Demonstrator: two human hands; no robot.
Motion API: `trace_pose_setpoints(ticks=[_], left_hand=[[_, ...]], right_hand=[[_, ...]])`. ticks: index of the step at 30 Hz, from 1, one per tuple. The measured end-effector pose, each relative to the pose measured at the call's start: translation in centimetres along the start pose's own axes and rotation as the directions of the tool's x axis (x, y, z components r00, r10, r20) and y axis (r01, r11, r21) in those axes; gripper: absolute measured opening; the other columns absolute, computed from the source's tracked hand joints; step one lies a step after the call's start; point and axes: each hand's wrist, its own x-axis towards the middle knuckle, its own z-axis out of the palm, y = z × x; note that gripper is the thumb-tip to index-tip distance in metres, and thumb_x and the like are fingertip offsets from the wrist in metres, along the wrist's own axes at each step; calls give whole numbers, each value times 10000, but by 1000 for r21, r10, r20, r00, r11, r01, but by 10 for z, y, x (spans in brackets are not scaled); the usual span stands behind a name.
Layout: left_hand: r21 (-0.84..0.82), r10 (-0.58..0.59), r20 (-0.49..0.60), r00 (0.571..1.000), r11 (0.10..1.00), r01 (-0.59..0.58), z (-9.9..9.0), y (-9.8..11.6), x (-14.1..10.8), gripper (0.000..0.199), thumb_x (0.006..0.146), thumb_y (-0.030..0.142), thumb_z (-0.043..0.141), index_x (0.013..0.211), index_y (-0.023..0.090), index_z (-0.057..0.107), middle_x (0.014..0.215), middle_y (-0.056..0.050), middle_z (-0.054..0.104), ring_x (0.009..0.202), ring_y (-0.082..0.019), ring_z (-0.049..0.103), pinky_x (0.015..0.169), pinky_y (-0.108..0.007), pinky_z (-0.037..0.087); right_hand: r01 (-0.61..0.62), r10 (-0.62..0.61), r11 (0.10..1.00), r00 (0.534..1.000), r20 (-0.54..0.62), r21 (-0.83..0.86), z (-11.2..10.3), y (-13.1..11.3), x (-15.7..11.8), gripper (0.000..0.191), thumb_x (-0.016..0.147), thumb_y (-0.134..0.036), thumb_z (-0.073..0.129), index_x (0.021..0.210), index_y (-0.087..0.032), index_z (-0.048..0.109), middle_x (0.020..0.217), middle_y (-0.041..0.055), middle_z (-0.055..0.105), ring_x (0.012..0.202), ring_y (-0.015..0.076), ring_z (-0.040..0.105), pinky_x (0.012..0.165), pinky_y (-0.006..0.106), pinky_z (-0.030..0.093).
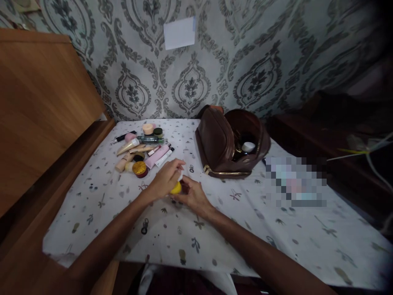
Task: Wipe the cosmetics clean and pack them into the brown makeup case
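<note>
A small yellow container [176, 188] with a white part at its top is held between my two hands over the table. My left hand [166, 179] wraps round it from the left, fingers pointing to the upper right. From the right, my right hand [195, 196] grips it with bent fingers. Beyond my left hand lies a group of cosmetics, with a pink tube [158, 156], a gold-lidded jar [140, 168], a cream tube [130, 145] and a peach-lidded jar [147, 129]. An open brown bag [215, 141] stands beyond my right hand, a white-lidded item [248, 146] inside it.
The table [181, 246] has a white patterned cover. A blurred-out flat object [294, 182] lies at the right. A wooden panel [46, 102] rises at the left, and a patterned wall [190, 82] stands behind. Thin cables hang at the far right.
</note>
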Motion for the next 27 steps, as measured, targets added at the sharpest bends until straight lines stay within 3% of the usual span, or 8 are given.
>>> trace_pose_setpoints(ticks=[2,4,7,9,13,16,19,27], left_hand=[[-297,-121,-16,992,948,111,-1,-11,4,269,923,274,414,1124,164,555,1028,-71,642,981,-200,610,915,-361,486],[-532,-222,-18,975,828,179,4,-18,4,263,937,342,434,1093,168,555,1020,-62,656,935,-187,636,850,-325,513],[-680,-302,-38,952,706,197,17,-23,-2,370,976,462,387,1139,169,544,1073,-79,669,932,-189,662,820,-313,531],[-655,-290,-56,955,733,184,25,-21,-7,463,989,526,336,1226,174,521,1151,-96,662,1004,-204,661,878,-335,529],[-463,-193,-113,975,878,120,28,-12,-16,586,996,591,260,1377,192,457,1368,-119,567,1258,-227,550,1077,-381,430],[-365,-98,-136,986,930,42,26,-8,-19,582,1015,549,232,1432,197,434,1487,-117,467,1395,-217,413,1183,-401,302],[-313,-50,-133,990,950,6,26,-8,-18,523,1031,469,256,1435,201,452,1501,-106,458,1411,-204,389,1201,-413,265],[-384,-175,-117,978,916,118,26,-12,-18,487,1008,419,359,1435,192,416,1504,-107,452,1406,-212,401,1179,-388,301]], right_hand=[[-41,38,984,999,19,175,-1,-1,2,456,522,-282,854,909,-194,630,868,-5,654,830,175,610,795,310,507],[-80,79,950,997,15,302,-3,-4,3,526,512,-287,882,978,-209,650,948,7,679,893,181,633,870,328,508],[-111,132,912,991,-26,395,-7,-7,5,542,539,-297,888,1031,-228,672,1049,23,704,963,193,647,950,356,495],[-117,154,895,987,-53,430,-10,-8,6,550,543,-302,889,1048,-231,682,1087,30,710,999,203,649,976,362,487],[-106,159,889,984,-84,446,-13,-8,9,521,572,-322,870,1053,-240,689,1084,33,721,1014,203,650,973,351,485],[-73,139,896,983,-119,437,-15,-7,10,518,573,-322,864,1054,-251,686,1058,30,726,1004,201,649,951,341,493],[-52,127,893,982,-140,447,-17,-5,12,536,560,-301,869,1059,-255,678,1037,23,726,965,188,654,917,329,501],[13,32,946,991,-133,324,-21,1,13,483,574,-322,878,991,-231,652,1005,20,702,913,174,641,882,331,506]])
